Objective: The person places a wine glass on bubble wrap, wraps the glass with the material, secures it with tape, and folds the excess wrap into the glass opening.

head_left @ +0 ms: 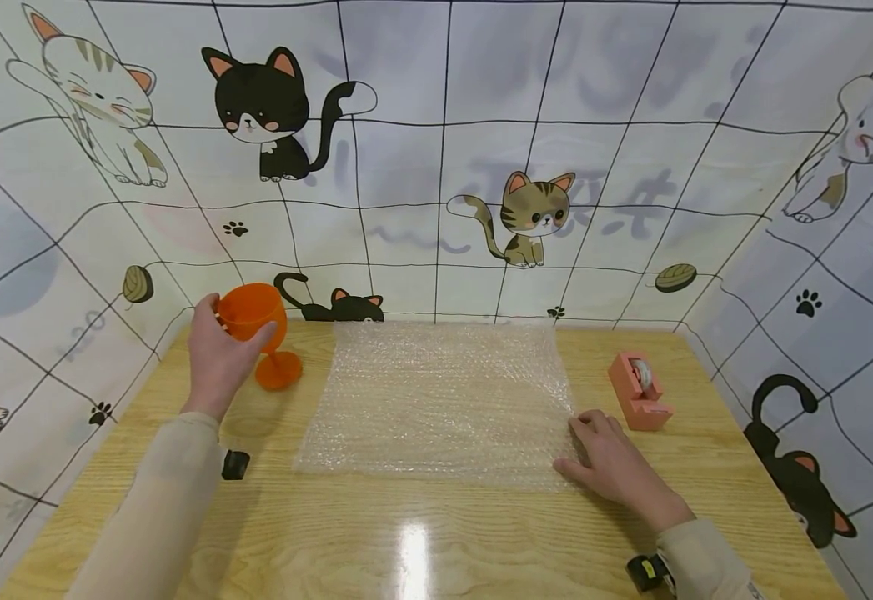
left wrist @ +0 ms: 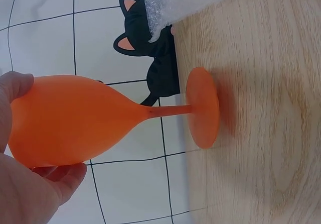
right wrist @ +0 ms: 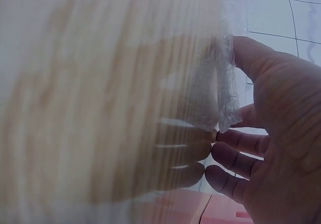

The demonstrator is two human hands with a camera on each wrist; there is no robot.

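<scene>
My left hand (head_left: 220, 360) holds an orange plastic goblet (head_left: 258, 313) by its bowl, at the left of the table. In the left wrist view, fingers and thumb curve round the bowl of the goblet (left wrist: 75, 118), stem and round foot pointing to the tabletop. Whether the foot touches the wood is hard to tell. A sheet of clear bubble wrap (head_left: 444, 396) lies flat in the middle. At its right edge rests my right hand (head_left: 619, 467), fingers spread and loosely bent. The right wrist view shows thumb and fingertips touching the wrap's edge (right wrist: 228, 93).
A pink tape dispenser (head_left: 637, 392) with a roll in it stands right of the wrap, just beyond my right hand. The wooden table (head_left: 316, 533) is bordered at the back and sides by a white cat-print cloth (head_left: 406, 167).
</scene>
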